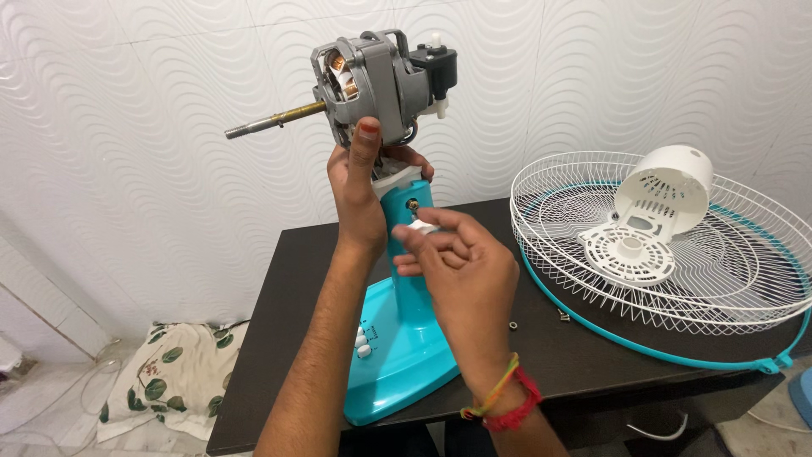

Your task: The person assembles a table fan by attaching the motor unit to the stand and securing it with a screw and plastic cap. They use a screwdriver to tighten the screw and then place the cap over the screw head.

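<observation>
**Bare fan motor held over a teal stand**

White wave-patterned wall panels back a dark rectangular bench (pixel 575 355). Seen from the head camera, the left hand (pixel 359 199) reaches up at twelve o'clock, its fingers wrapped around the neck just under the grey metal fan motor with brass shaft (pixel 372 80), which sits atop the teal plastic fan stand (pixel 406 338). The right hand (pixel 461 271) is just beside the stand's neck, its fingers pinched narrow on a small white plastic piece (pixel 421 227). At three o'clock lies the white wire fan guard with teal rim (pixel 727 279), carrying a white plastic motor cover (pixel 668 190). At eight o'clock a leaf-print cloth (pixel 173 372) lies on the floor.
</observation>
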